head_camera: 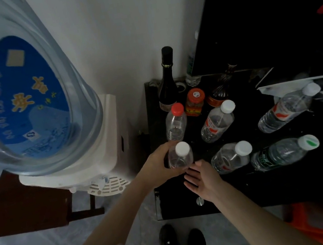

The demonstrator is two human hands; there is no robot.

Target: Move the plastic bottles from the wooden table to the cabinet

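Left hand [159,163] grips white-capped bottle [180,157] (label unreadable), right hand [203,179] flat, fingers straight.

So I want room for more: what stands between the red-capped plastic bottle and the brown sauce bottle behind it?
In the head view, a small jar with an orange lid stands between the red-capped bottle and the sauce bottle.
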